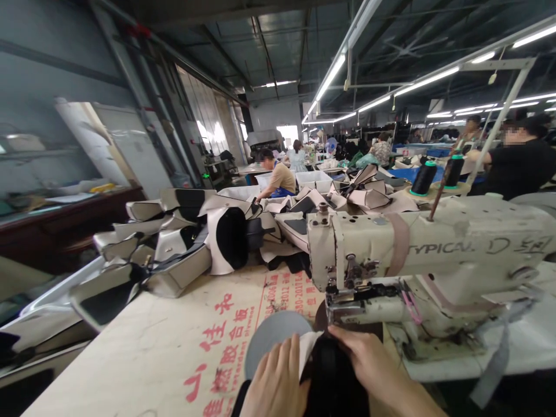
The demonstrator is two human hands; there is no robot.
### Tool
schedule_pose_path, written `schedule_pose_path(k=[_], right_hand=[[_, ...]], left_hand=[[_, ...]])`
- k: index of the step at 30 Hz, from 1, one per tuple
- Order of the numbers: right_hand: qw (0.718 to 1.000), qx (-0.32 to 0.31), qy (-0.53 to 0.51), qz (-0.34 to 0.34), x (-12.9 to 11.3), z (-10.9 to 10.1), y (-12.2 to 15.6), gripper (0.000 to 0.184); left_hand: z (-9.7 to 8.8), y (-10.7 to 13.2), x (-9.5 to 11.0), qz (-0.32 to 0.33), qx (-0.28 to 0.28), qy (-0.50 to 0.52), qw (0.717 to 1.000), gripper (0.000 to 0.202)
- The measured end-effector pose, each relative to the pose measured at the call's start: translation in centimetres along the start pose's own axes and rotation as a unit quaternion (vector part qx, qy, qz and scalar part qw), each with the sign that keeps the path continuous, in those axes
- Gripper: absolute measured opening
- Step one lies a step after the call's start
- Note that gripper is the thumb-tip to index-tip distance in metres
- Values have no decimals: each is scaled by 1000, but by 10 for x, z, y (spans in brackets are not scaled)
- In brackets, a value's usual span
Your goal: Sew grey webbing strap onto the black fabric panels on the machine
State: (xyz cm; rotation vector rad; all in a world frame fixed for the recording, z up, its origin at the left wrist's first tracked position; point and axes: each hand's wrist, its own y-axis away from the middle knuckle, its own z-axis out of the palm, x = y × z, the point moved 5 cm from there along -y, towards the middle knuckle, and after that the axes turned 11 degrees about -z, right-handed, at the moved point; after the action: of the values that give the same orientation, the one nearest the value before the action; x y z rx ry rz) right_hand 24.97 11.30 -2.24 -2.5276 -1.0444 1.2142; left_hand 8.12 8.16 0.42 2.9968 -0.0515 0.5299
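Observation:
At the bottom centre, a black piece of material [332, 376] with a whitish flap on its left side lies at the needle end of a sewing machine [417, 249]. My left hand [275, 379] grips its left side, fingers together over the whitish flap. From the right, my right hand [371, 356] holds the other side, its fingertips close to the machine's presser foot. The undersides of both hands are hidden. A round grey disc [264, 339] lies on the plywood table beyond my left hand.
Beige and black sewn bag parts [182, 266] are heaped along the back and left of the plywood table [174, 347]. Two dark thread cones [423, 178] stand behind the machine. A grey strip [495, 359] hangs at right. Several people work farther back, one in a tan shirt [281, 176].

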Motion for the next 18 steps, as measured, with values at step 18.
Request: schedule_pose_path(k=[18], right_hand=[[941,-10,253,-224,-18,32,29,31]], left_hand=[[0,-17,-14,51,-238,178,954,46]])
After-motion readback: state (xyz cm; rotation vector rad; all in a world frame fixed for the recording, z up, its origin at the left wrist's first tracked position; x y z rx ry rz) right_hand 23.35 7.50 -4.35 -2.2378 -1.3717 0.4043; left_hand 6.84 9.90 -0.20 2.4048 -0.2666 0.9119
